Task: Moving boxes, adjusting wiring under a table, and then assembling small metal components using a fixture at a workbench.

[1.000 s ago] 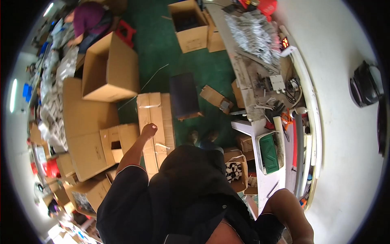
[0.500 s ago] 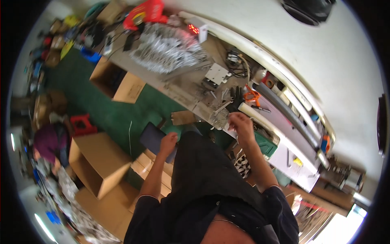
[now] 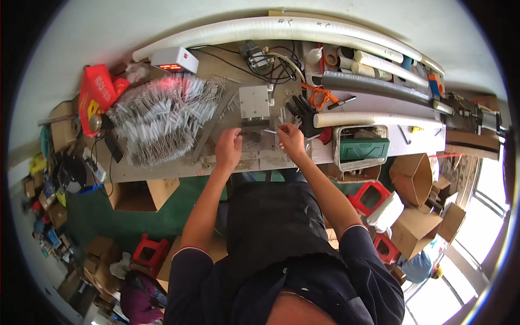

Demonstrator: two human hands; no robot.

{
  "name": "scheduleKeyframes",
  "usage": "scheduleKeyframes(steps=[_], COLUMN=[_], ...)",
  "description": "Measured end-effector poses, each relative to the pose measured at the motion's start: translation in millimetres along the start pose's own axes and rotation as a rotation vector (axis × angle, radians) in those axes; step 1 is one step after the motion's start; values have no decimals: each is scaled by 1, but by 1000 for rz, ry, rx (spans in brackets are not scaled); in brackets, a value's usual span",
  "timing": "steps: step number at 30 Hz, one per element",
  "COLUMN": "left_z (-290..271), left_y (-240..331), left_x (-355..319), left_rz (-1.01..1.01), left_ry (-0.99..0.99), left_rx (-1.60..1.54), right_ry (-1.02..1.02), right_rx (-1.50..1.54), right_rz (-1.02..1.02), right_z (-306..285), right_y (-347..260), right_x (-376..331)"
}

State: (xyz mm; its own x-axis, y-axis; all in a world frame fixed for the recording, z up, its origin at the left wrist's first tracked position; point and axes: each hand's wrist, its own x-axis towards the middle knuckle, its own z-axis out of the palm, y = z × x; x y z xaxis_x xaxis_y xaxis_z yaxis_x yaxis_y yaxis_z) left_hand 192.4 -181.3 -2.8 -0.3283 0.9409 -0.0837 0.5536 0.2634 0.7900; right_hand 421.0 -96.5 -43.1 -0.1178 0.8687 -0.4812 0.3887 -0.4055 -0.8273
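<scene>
My left hand (image 3: pixel 229 150) is over the front part of the workbench, its fingers curled together. Whatever it may hold is hidden. To its right, my right hand (image 3: pixel 292 140) is closed in a pinch, and a thin pale piece (image 3: pixel 270 131) juts from its fingertips toward the left. Just beyond both hands stands a small metal block device (image 3: pixel 254 103) with a flat grey top plate. A black glove (image 3: pixel 303 114) lies right of the device, close to my right hand. Part of a metal tool (image 3: pixel 312 137) shows beside that hand.
A big pile of thin wire brushes (image 3: pixel 162 119) covers the bench's left, near a box with a red display (image 3: pixel 174 58). Long rolls (image 3: pixel 374 120) and a green case (image 3: pixel 364 150) are at right. Cardboard boxes (image 3: pixel 143 195) and red stools (image 3: pixel 371 197) stand below; another person (image 3: pixel 138 298) is lower left.
The view has turned to face the bench squarely. My left hand has come from beside my body to over the bench; my right hand now pinches a thin pale piece near the device.
</scene>
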Motion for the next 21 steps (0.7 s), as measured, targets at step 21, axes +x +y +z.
scheduleKeyframes(steps=[21], left_z=[11], left_y=[-31], left_x=[42], left_rz=[-297], left_ry=[-139], left_rx=[-132], right_ry=[-10], right_rx=[-119], right_rz=[19], right_z=[29], right_y=[-17], right_x=[16])
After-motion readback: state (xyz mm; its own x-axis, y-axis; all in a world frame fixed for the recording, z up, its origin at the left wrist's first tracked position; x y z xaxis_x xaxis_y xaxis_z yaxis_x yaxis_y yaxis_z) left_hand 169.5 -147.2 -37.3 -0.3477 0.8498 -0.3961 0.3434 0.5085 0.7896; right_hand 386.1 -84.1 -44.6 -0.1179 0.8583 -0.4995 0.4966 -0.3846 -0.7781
